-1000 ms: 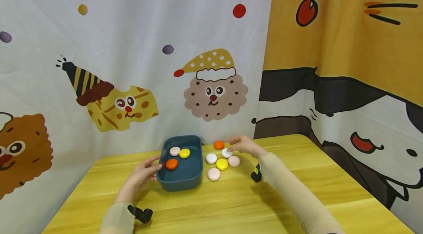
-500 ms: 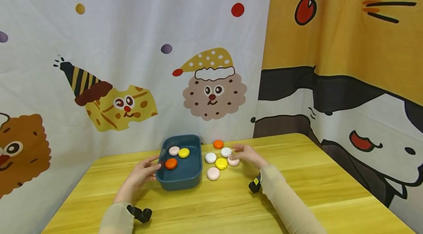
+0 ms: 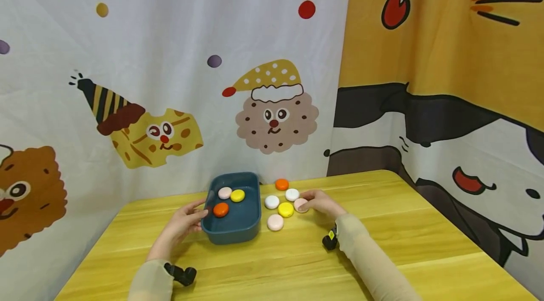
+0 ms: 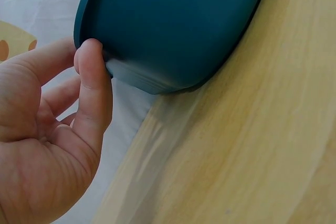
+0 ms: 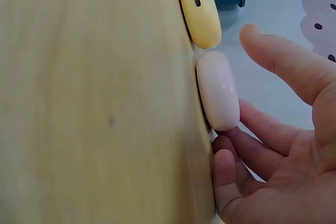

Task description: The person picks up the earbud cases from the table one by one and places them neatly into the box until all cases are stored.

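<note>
My left hand (image 3: 182,223) pinches the left wall of a dark teal rectangular container (image 3: 240,221), thumb outside and fingers at the rim in the left wrist view. Inside it lie an orange puck (image 3: 221,210), a pink puck (image 3: 225,193) and a yellow puck (image 3: 237,195), all round and smooth. Beside a pale pink puck (image 5: 218,91) on the table is my right hand (image 3: 319,202). Some of its fingers touch or nearly touch that puck's side, while the thumb stands apart from it. A yellow puck (image 5: 201,14) with a small slot in its edge sits close by.
More pucks lie right of the container: an orange one (image 3: 282,184), two white ones, of which one white puck (image 3: 272,202) is nearest the container, and another pink puck (image 3: 275,222). The wooden table (image 3: 272,268) meets a printed curtain (image 3: 170,55) at the back.
My right hand has moved from over the far white puck toward the front and down to the right-hand pink puck. My left hand stays on the container.
</note>
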Demonstrator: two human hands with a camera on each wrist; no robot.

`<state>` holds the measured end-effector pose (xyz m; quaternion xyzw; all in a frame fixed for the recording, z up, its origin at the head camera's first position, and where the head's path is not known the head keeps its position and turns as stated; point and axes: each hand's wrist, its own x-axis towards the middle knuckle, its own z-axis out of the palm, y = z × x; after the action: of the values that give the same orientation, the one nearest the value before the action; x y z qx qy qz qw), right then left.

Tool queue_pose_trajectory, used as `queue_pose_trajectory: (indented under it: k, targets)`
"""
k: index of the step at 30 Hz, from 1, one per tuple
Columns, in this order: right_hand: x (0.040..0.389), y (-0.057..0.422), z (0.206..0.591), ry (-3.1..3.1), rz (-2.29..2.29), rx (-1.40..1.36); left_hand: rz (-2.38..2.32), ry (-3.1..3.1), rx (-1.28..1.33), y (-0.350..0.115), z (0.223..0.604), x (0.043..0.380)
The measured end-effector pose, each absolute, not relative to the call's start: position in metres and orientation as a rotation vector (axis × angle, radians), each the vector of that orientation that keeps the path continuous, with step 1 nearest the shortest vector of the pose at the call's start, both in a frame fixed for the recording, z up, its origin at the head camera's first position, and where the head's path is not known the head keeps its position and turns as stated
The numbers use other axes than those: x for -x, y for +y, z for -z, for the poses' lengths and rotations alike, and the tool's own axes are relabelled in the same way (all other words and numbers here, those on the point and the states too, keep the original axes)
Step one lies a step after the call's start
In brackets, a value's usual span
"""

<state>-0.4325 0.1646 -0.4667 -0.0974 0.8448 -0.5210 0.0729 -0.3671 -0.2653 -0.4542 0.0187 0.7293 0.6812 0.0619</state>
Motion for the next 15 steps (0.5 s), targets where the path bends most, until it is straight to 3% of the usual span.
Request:
queue_pose_trajectory:
  k: [15]
  targets:
    - [0.4345, 0.1584, 0.4621, 2.669, 1.387, 0.365, -2.030, 2.230, -0.082, -0.2677, 0.4553, 0.3687]
